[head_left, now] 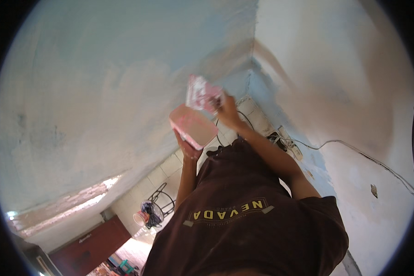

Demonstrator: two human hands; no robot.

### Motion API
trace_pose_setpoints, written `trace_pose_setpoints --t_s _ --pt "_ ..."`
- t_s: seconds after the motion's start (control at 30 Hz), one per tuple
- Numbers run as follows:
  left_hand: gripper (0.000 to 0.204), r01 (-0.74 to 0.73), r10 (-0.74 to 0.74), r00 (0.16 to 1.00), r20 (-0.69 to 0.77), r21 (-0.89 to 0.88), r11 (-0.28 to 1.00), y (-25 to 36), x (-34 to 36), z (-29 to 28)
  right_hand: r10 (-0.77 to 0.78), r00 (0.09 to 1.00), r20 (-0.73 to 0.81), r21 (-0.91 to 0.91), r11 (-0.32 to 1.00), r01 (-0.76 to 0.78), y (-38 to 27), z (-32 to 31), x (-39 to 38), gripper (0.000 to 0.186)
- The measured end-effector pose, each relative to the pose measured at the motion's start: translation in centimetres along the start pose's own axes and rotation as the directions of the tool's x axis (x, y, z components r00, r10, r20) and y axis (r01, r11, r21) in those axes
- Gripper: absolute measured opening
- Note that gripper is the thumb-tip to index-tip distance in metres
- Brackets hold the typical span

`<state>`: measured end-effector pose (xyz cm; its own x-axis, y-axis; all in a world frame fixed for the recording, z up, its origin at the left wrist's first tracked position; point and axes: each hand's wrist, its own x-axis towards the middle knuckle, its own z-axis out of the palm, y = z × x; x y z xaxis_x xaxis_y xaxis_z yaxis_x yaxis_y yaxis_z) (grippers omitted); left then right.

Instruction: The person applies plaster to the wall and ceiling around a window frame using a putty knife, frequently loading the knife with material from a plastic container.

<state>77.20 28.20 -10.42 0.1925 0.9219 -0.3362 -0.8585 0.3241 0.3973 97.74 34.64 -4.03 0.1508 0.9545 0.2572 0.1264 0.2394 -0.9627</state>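
Note:
My left hand point(189, 149) holds a pink rectangular plastic tub point(175, 120) from below, with its open top tilted toward me. The tub's inside looks beige, with pinkish smears along the far part. Just beyond its far rim, my right hand point(229, 112) is closed on a flat pink putty spreader point(202, 93) smeared with white paste. Motion blurs the spreader somewhat, and I cannot tell whether it touches the tub. My right-hand fingers are partly hidden behind it.
A patchy blue and beige wall point(110, 92) meets a paler wall point(326, 69) at a corner ahead. A cable point(340, 141) runs along the right wall. On the tiled floor point(158, 176) stands a black metal-framed stool point(163, 200), and a red-brown door point(92, 246) is at lower left.

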Motion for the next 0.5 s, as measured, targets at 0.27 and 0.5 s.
trace_pose_setpoints --t_s 0.27,0.5 --pt "0.079 -0.066 0.032 0.990 0.140 0.246 0.967 2.4 1.8 3.5 -0.014 0.988 0.155 -0.436 0.897 0.081 -7.6 -2.2 -2.9 0.037" --pt "0.077 -0.031 -0.005 0.985 0.170 0.207 0.978 2.5 -0.1 5.7 0.086 0.990 0.114 -0.532 0.847 -0.012 -8.6 4.6 -6.3 0.044"
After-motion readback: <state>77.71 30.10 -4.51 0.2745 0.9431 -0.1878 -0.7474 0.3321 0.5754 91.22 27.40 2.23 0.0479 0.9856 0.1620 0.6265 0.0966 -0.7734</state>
